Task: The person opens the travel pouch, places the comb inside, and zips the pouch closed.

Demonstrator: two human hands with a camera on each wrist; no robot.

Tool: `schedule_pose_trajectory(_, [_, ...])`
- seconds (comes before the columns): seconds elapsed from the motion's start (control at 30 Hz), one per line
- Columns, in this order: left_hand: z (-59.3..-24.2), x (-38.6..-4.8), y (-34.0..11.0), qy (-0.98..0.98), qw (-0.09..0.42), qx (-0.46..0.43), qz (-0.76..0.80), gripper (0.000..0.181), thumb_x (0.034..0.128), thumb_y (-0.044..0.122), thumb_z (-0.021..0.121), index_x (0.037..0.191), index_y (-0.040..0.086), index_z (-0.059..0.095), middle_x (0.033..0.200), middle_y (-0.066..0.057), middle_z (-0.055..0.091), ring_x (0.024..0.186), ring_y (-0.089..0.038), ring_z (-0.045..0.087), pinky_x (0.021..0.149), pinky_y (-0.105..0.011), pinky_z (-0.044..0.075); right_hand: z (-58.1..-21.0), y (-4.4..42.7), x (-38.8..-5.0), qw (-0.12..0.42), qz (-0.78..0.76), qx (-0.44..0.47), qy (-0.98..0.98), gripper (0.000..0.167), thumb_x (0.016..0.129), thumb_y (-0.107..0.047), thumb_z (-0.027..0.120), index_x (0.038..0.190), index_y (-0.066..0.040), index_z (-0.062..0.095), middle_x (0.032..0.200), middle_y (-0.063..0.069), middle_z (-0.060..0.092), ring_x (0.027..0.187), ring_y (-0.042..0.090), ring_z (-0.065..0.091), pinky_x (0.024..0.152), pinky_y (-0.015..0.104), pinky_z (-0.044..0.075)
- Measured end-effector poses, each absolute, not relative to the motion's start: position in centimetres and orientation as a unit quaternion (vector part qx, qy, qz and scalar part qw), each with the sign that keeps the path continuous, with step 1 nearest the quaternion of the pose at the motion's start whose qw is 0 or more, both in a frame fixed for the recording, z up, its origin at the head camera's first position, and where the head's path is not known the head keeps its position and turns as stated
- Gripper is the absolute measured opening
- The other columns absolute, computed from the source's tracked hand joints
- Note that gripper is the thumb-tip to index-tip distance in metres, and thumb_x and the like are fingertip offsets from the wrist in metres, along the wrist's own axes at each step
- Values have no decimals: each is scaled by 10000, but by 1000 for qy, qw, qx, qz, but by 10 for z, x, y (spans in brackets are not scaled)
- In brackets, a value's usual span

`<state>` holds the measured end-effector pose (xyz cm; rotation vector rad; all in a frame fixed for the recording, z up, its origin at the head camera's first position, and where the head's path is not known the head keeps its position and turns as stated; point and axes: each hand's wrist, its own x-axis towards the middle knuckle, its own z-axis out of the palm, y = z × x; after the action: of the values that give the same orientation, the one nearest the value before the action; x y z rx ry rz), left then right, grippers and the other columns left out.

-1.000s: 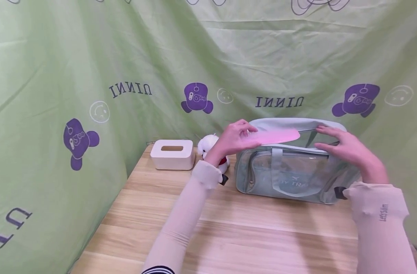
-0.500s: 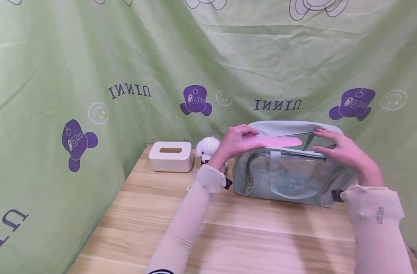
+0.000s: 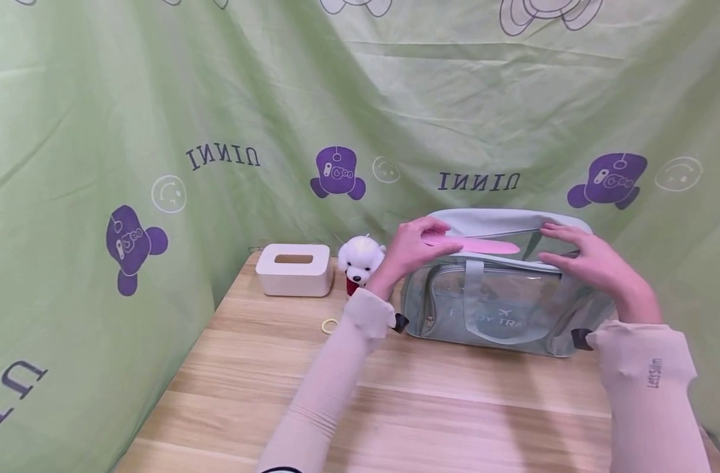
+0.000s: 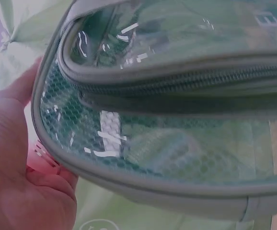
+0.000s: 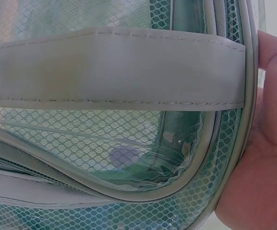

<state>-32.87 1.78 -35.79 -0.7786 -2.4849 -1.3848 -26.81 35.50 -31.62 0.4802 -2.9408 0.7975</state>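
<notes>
A pale green see-through bag (image 3: 502, 328) stands upright with its top gaping. The left hand (image 3: 412, 248) grips a pink comb (image 3: 490, 246) by one end, holding it level across the bag's opening. In the left wrist view the left hand (image 4: 28, 163) is at the bag's edge, and only a bit of the comb (image 4: 41, 158) shows behind the rim. The right hand (image 3: 593, 256) has its thumb and fingers spread at the right part of the opening; the right wrist view shows this hand (image 5: 268, 139) against the bag's edge.
A white tissue box (image 3: 295, 279) stands at the table's back left. Beside it, a white plush dog (image 3: 360, 256) is partly behind the left wrist. A small yellow ring (image 3: 329, 326) lies nearer on the wooden table (image 3: 265, 381). A green curtain hangs behind.
The comb has tipped flatter and sits slightly lower at the opening, with the left hand shifted slightly right. More of the plush dog and the yellow ring now show. The right hand stays by the rim.
</notes>
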Motion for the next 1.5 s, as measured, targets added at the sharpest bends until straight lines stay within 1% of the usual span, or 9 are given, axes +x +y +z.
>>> schedule_pose_trajectory(0.17, [-357,-328,24,-847,92,-273,-447,446,898,455,791,1252,190,737,1248,38,729,1201,-99,634,1051,-208,464,-316,356,-267,31,261,154,-953,674,1001,-300,674,1532,31,422,1602,343,317,1456,615,236,1100,783,208])
schedule_pose_trajectory(0.23, [-357,-329,26,-844,87,-278,-451,435,903,436,792,1254,186,736,1261,39,724,1225,-97,620,1075,-215,448,-316,357,-267,32,261,152,-953,672,1000,-300,675,1529,31,426,1602,347,314,1453,617,238,1097,783,211])
schedule_pose_trajectory(0.5, [-357,-328,26,-830,68,-270,-483,478,890,393,817,1295,162,714,1286,18,714,1214,-99,624,1064,-200,451,-316,356,-267,23,264,151,-952,685,1001,-320,671,1539,19,417,1621,336,289,1463,616,221,1096,786,204])
schedule_pose_trajectory(0.73, [-359,-330,28,-818,53,-277,-502,479,905,368,803,1318,149,698,1290,-7,688,1187,-96,608,1038,-191,454,-315,357,-267,22,267,150,-952,688,996,-322,682,1534,20,425,1613,329,313,1466,605,230,1103,779,208])
schedule_pose_trajectory(0.93, [-361,-331,29,-795,20,-290,-533,490,948,272,765,1373,61,642,1323,-83,659,1113,-94,645,955,-162,509,-316,356,-267,24,269,152,-951,675,997,-307,683,1532,18,432,1614,324,319,1467,600,235,1107,774,212])
schedule_pose_trajectory(1.0, [-361,-331,29,-785,8,-292,-546,495,957,254,756,1386,44,623,1299,-107,673,1094,-98,669,940,-157,521,-316,356,-267,24,267,153,-951,675,998,-305,681,1534,18,428,1607,333,321,1459,608,238,1098,779,214])
schedule_pose_trajectory(1.13, [-362,-332,30,-774,-8,-297,-560,474,977,230,733,1386,27,606,1246,-125,702,1122,-131,691,959,-160,522,-317,356,-267,27,264,154,-952,669,998,-305,681,1529,20,435,1594,344,332,1447,614,252,1090,780,226])
schedule_pose_trajectory(1.3, [-362,-332,30,-766,-14,-313,-561,453,998,206,704,1389,4,598,1310,-152,689,1179,-179,679,992,-171,515,-317,356,-267,29,266,155,-951,674,999,-314,678,1533,14,432,1596,342,334,1449,615,252,1089,783,226])
schedule_pose_trajectory(1.5, [-362,-331,30,-762,-14,-320,-562,486,995,215,708,1402,-16,581,1315,-180,683,1163,-167,675,991,-162,510,-317,356,-266,31,265,157,-951,680,1004,-329,670,1538,14,425,1597,345,328,1439,628,251,1075,795,223])
